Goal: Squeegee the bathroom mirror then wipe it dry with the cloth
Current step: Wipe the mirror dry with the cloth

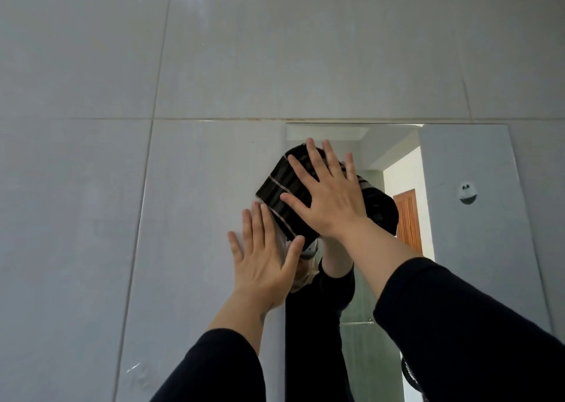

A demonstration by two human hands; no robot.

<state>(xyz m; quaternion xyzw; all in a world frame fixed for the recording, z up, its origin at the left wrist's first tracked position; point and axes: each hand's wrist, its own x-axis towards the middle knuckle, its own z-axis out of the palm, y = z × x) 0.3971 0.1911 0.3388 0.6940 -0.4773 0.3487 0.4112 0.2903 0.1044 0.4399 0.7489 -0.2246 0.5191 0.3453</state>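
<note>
Black sleeves (458, 325) fill the lower edge of the view, one on each forearm reaching up to the wall. At the end of the right forearm, the right hand (331, 199) lies flat with its fingers spread wide, pressing a dark folded cloth with thin pale stripes (282, 198) against the frameless rectangular wall mirror (477, 248). That cloth sits near the mirror's upper left corner, mostly under the palm, with its left part sticking out beyond the thumb and forefinger.

Just below and to the left of it, the left hand (266, 259) is also open and flat, fingers loosely apart, holding nothing — its palm rests on the glossy pale grey wall tiles (214, 65) right at the mirror's left edge, fingertips close to the cloth's lower corner. To the right of the right hand, the glass reflects a brown slatted wooden door (408, 218) and a small white round face-like wall fitting (467, 192).
</note>
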